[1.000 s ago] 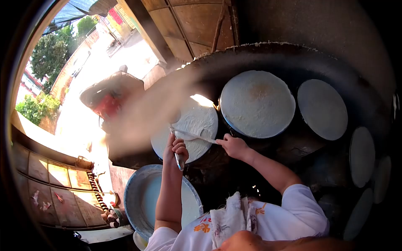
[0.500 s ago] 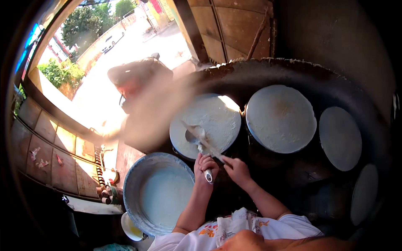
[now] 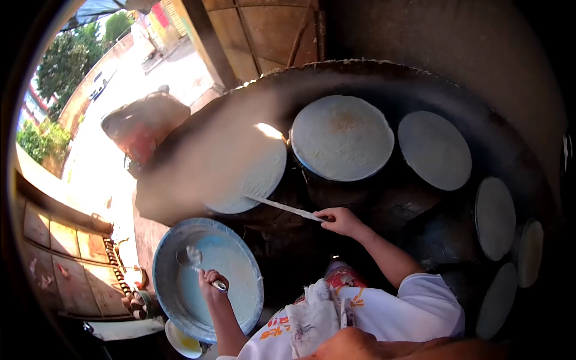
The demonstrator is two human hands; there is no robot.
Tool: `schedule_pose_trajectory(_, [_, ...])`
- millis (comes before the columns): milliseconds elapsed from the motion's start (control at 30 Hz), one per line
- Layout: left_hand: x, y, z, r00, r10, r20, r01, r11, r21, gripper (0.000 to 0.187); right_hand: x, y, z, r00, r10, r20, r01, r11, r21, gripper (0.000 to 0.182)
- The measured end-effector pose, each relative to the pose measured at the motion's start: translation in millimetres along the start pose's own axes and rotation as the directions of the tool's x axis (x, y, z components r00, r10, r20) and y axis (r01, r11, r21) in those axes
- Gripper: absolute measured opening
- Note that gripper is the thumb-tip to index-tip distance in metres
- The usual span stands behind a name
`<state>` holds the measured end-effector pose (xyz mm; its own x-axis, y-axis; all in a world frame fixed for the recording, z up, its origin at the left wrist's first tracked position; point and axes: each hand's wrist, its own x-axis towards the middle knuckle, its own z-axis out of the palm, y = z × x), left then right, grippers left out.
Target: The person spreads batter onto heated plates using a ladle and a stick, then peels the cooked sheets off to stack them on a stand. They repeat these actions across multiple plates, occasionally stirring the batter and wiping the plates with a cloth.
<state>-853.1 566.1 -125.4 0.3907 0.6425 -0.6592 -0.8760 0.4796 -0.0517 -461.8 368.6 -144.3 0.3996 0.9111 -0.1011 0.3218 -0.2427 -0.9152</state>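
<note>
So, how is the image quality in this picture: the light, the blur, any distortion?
Head view: strong fisheye bending, with black corners. Sunlight overexposes the street at upper left, while the right side lies in deep shadow. Steam or smoke hazes the leftmost round griddle. The left hand with a ladle over the batter basin and the right hand holding a flat stick look reasonably sharp.

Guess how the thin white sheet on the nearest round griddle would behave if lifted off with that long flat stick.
The sheet looks very thin and steaming, so probably floppy and light, draping over the stick held by the right hand. It likely tears easily if still moist. The batter in the basin looks runny, hinting at a soft, clingy surface.
</note>
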Motion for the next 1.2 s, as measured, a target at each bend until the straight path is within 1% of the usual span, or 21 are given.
schedule_pose_trajectory(67, [50, -10, -30, 0.88, 0.2, -0.43, -0.112, 0.969, 0.222, 0.043, -9, 3, -48, 0.976, -0.11, -0.188, 0.07, 0.975, -0.209, 0.04])
schedule_pose_trajectory(100, [94, 2, -71, 0.881, 0.213, -0.421, -0.088, 0.951, 0.297, 0.033, -5, -1, -78, 0.941, -0.148, -0.305, 0.044, 0.946, -0.322, 0.039])
schedule_pose_trajectory(167, [140, -38, -80, 0.717, 0.271, -0.642, -0.09, 0.95, 0.3, 0.023, 27, 18, -139, 0.857, -0.087, -0.508, -0.196, 0.856, -0.478, 0.026])
schedule_pose_trajectory(233, [171, -72, -91, 0.862, 0.294, -0.412, -0.141, 0.921, 0.363, 0.031, 73, 41, -206, 0.779, -0.108, -0.618, -0.318, 0.781, -0.537, 0.02])
schedule_pose_trajectory(367, [117, -172, -19, 0.636, 0.525, -0.565, -0.126, 0.793, 0.596, 0.061, 177, 134, -299, 0.696, -0.41, -0.589, -0.133, 0.732, -0.668, 0.017])
schedule_pose_trajectory(400, [129, -160, -39, 0.533, 0.76, -0.373, -0.166, 0.526, 0.834, 0.058, 192, 146, -308, 0.683, -0.471, -0.559, -0.042, 0.738, -0.673, 0.017])
schedule_pose_trajectory(433, [147, -128, -76, 0.416, 0.902, -0.116, -0.143, 0.191, 0.971, 0.055, 201, 142, -313, 0.759, -0.352, -0.547, -0.08, 0.784, -0.616, 0.017])
schedule_pose_trajectory(467, [138, -121, -84, 0.319, 0.932, 0.173, -0.059, -0.163, 0.985, 0.052, 199, 121, -319, 0.824, -0.225, -0.52, -0.13, 0.818, -0.56, 0.018])
schedule_pose_trajectory(500, [131, -111, -87, 0.236, 0.93, 0.281, -0.059, -0.275, 0.96, 0.048, 200, 111, -323, 0.872, -0.098, -0.479, -0.186, 0.84, -0.51, 0.018])
schedule_pose_trajectory(567, [129, -151, -27, 0.188, 0.867, 0.461, -0.152, -0.438, 0.886, 0.042, 208, 113, -330, 0.874, -0.119, -0.47, -0.198, 0.797, -0.57, 0.019])
schedule_pose_trajectory(667, [160, -263, 92, 0.597, 0.598, 0.535, -0.468, -0.282, 0.837, 0.033, 202, 96, -322, 0.844, -0.178, -0.506, -0.195, 0.778, -0.598, 0.016])
schedule_pose_trajectory(733, [190, -340, 161, 0.742, 0.305, 0.597, -0.542, -0.253, 0.802, 0.027, 197, 84, -312, 0.8, -0.224, -0.557, -0.187, 0.789, -0.586, 0.013])
schedule_pose_trajectory(767, [209, -372, 186, 0.753, 0.172, 0.635, -0.567, -0.319, 0.759, 0.025, 193, 77, -308, 0.785, -0.242, -0.57, -0.182, 0.789, -0.586, 0.013])
schedule_pose_trajectory(800, [241, -392, 203, 0.709, 0.0, 0.705, -0.582, -0.564, 0.586, 0.027, 190, 71, -305, 0.77, -0.263, -0.582, -0.179, 0.786, -0.592, 0.013])
schedule_pose_trajectory(833, [278, -406, 211, 0.599, -0.193, 0.777, -0.635, -0.705, 0.315, 0.032, 188, 66, -304, 0.754, -0.288, -0.59, -0.175, 0.778, -0.603, 0.013])
schedule_pose_trajectory(900, [319, -438, 228, 0.484, -0.348, 0.803, -0.604, -0.797, 0.019, 0.037, 182, 54, -301, 0.768, -0.245, -0.592, -0.199, 0.787, -0.584, 0.014])
schedule_pose_trajectory(967, [358, -450, 236, 0.478, -0.476, 0.738, -0.663, -0.746, -0.052, 0.041, 185, 46, -301, 0.774, -0.232, -0.589, -0.191, 0.801, -0.567, 0.015])
schedule_pose_trajectory(1000, [370, -452, 240, 0.579, -0.471, 0.666, -0.752, -0.623, 0.213, 0.041, 183, 44, -301, 0.776, -0.227, -0.588, -0.185, 0.81, -0.557, 0.015])
schedule_pose_trajectory(1067, [390, -451, 240, 0.642, -0.5, 0.581, -0.704, -0.685, 0.188, 0.041, 176, 45, -300, 0.779, -0.219, -0.587, -0.17, 0.828, -0.535, 0.017])
schedule_pose_trajectory(1133, [408, -443, 238, 0.502, -0.584, 0.637, -0.826, -0.542, 0.154, 0.033, 174, 44, -303, 0.765, -0.237, -0.599, -0.143, 0.845, -0.516, 0.018])
schedule_pose_trajectory(1200, [410, -451, 246, 0.516, -0.554, 0.654, -0.842, -0.469, 0.268, 0.026, 175, 40, -308, 0.734, -0.287, -0.616, -0.066, 0.872, -0.485, 0.019])
